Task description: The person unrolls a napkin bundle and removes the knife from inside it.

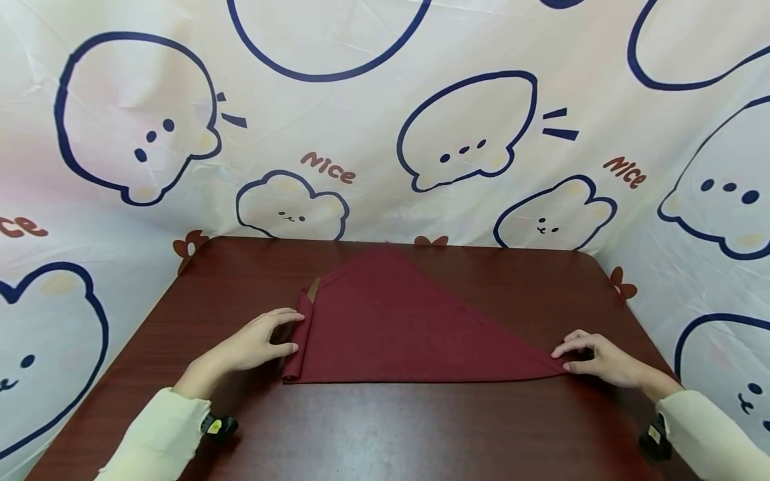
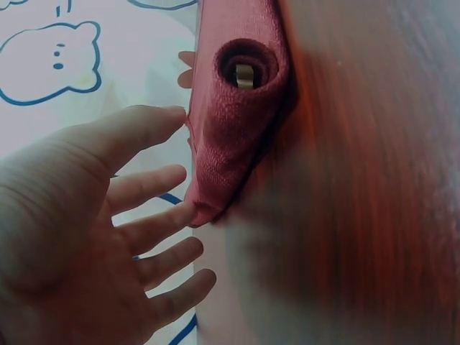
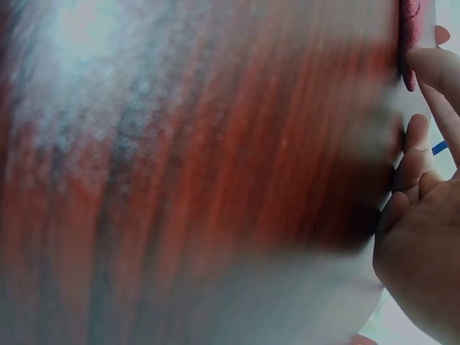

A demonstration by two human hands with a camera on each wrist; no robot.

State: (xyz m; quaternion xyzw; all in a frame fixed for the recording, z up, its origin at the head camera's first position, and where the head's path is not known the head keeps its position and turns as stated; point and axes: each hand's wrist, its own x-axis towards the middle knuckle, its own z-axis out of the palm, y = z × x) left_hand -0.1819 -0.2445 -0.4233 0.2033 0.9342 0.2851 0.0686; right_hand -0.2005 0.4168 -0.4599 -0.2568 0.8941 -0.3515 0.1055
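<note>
A dark red cloth lies folded into a triangle, its peak toward the far side. Its left end is wound into a roll around a flat, gold-brown piece whose tip pokes out at the far end. In the left wrist view, the roll's open end shows coiled layers with a gold-coloured strip inside; most of that piece is hidden. My left hand rests fingertips and thumb along the roll, fingers loosely spread. Over at the right corner, my right hand pinches the cloth's pointed tip between thumb and fingers.
The brown wooden table carries the cloth near its middle. A pale fabric backdrop printed with cartoon outlines rises behind and along both sides. A black wrist device is strapped by the left cuff, another by the right.
</note>
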